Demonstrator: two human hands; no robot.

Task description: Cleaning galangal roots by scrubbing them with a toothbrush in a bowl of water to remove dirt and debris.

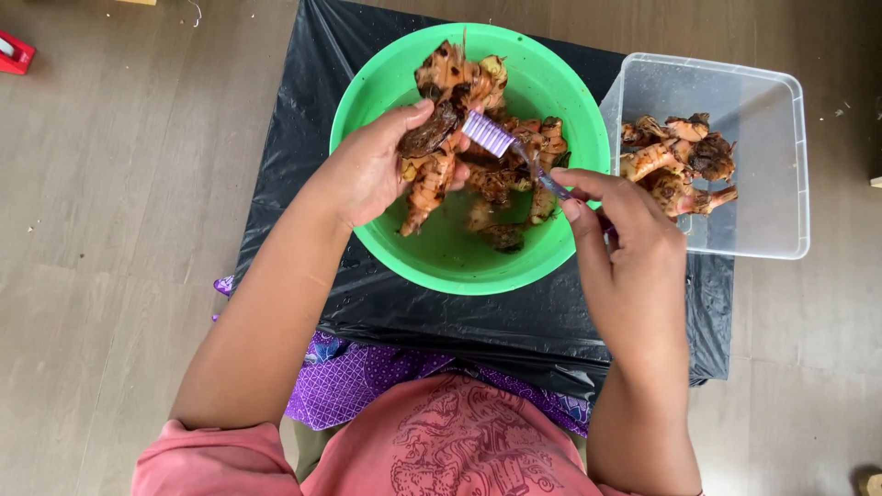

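Looking down from the head camera, the view showed a seated person with both hands raised over a green basin (367,87). The left hand (372,170) was closed around an orange-brown root (430,179), thumb on top of a dark patch of skin and fingers wrapped beneath, so that the piece was held just above the basin's near left side. The right hand (625,243) was pinched shut on the handle of a toothbrush (501,142), whose purple and white bristle head lay against the upper end of the held root, close to the left thumb. More roots (501,179) of the same kind sat piled in the basin, some streaked with dark soil, resting in what looked like shallow water; how deep it stood could not be told. The basin stood on a black plastic sheet (294,165) spread over the wooden floor (110,202). Just beside the basin, to the right and partly on the sheet, stood a clear plastic box (772,165) that held a smaller heap of roots (675,161) gathered toward its left wall. A small red object (14,53) lay at the upper left edge, well apart from everything else. The person wore a pink shirt (459,450) and a purple patterned cloth (354,377) across the lap.
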